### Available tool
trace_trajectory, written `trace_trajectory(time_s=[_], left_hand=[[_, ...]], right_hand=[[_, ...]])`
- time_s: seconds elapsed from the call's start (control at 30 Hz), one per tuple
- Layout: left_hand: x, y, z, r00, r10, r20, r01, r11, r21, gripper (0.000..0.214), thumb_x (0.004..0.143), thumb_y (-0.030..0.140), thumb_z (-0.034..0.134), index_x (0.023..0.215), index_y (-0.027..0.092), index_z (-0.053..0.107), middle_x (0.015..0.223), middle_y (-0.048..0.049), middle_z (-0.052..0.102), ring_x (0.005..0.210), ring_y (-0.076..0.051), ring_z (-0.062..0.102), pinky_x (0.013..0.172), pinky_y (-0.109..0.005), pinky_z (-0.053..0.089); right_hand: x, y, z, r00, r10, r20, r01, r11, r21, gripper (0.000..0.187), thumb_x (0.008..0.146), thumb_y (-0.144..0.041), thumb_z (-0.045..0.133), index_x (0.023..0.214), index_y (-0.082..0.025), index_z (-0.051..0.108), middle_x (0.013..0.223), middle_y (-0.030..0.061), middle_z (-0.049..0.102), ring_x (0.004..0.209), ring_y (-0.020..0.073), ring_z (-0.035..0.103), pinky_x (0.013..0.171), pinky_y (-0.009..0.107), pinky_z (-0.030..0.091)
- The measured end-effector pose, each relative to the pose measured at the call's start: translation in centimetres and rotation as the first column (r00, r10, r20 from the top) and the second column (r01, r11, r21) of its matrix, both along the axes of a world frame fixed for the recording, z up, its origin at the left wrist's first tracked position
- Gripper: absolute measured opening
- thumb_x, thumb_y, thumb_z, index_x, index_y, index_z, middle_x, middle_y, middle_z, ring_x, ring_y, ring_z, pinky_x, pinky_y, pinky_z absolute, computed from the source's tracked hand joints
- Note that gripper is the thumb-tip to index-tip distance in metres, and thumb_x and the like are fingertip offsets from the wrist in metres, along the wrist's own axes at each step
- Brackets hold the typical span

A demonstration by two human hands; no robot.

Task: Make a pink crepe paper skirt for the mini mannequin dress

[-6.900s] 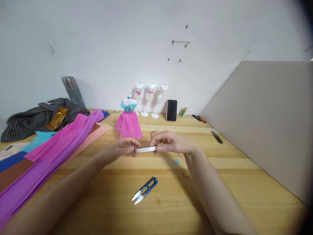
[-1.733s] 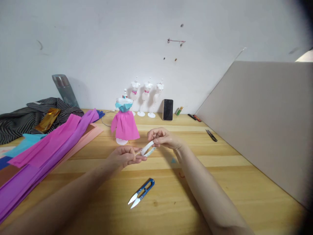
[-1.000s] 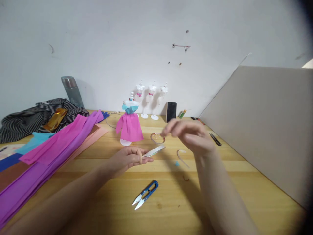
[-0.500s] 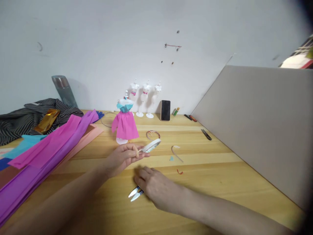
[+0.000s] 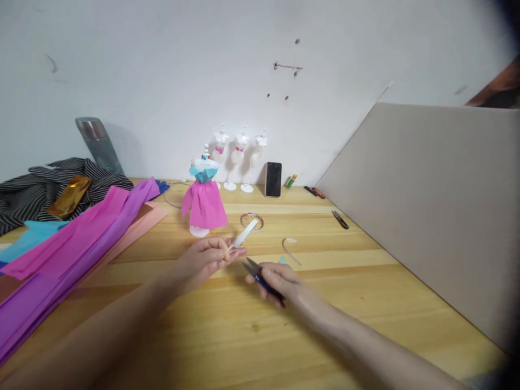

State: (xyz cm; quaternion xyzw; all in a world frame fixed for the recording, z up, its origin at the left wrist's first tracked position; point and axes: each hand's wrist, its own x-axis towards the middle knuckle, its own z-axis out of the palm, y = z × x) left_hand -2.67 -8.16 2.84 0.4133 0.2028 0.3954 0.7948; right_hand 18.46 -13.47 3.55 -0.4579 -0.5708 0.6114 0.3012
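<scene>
My left hand pinches one end of a short white tape strip, which sticks up and to the right over the wooden table. My right hand is closed round the blue thread snips, whose blades point up-left toward the strip's held end, a little apart from it. Just behind the hands stands a small mannequin in a pink paper dress with a light blue collar. A tape ring lies beside the strip's far end.
Pink, purple and peach crepe paper sheets cover the left. Striped cloth, a gold packet and a grey flask lie behind. Three bare mannequins, a phone, black snips and a grey board stand right. A curled backing strip lies near.
My right hand let go of the strip, swung down to the table, picked up the blue snips and lifted them toward the strip. My left hand kept its pinch on the strip.
</scene>
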Motion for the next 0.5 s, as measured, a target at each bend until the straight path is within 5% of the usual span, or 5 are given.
trace_trajectory(time_s=[0.13,0.3,0.5], left_hand=[[0.4,-0.4,0.3,1.0,-0.006,-0.025,0.007,1.0,0.012,0.013,0.069,0.019,0.074,0.059,0.014,0.068,0.108,-0.0058,0.067,0.122,-0.024,0.055,0.114,-0.036,0.032],[0.4,-0.5,0.3,0.999,-0.008,-0.04,0.01,0.998,0.055,0.011,0.073,0.02,0.071,0.063,0.015,0.069,0.104,-0.0057,0.067,0.119,-0.021,0.055,0.113,-0.035,0.032],[0.6,-0.4,0.2,0.997,0.001,-0.076,0.005,0.997,0.08,0.014,0.071,0.023,0.072,0.061,0.016,0.067,0.103,-0.0058,0.066,0.115,-0.021,0.057,0.112,-0.036,0.03]], right_hand=[[0.3,0.8,1.0,0.952,-0.226,-0.204,0.186,0.963,-0.197,0.047,0.069,-0.058,0.067,0.08,-0.012,0.067,0.063,-0.0006,0.05,0.044,0.0059,0.034,0.041,0.022,0.02],[-0.3,0.7,2.0,0.943,-0.249,-0.219,0.148,0.907,-0.394,0.032,0.074,-0.042,0.065,0.078,-0.011,0.068,0.063,0.0005,0.05,0.044,0.006,0.036,0.041,0.021,0.021],[-0.6,1.1,2.3,0.953,-0.255,-0.161,0.17,0.894,-0.414,0.028,0.083,-0.036,0.053,0.078,-0.011,0.066,0.063,0.0,0.048,0.045,0.0062,0.037,0.041,0.02,0.025]])
